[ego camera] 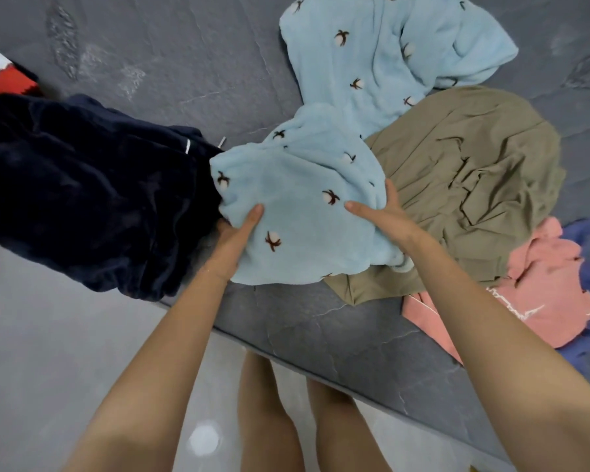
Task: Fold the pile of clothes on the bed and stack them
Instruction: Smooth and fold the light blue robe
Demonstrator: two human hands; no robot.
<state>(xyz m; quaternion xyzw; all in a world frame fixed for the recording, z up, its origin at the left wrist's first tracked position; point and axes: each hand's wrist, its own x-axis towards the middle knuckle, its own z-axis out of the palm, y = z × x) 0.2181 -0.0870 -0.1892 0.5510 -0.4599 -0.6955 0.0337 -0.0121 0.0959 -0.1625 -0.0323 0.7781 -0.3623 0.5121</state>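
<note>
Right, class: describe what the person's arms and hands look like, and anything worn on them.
The left hand and right hand are bare: no gloves, rings or watch show. Both forearms are uncovered, with no sleeve in view.

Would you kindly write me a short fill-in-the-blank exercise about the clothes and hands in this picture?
1. The left hand and right hand both grip the light ____ fleece.
2. The navy garment lies on the fleece's ____ side.
3. The pink garment lies on the olive garment's ____ side.
Missing words: blue; left; right.
</note>
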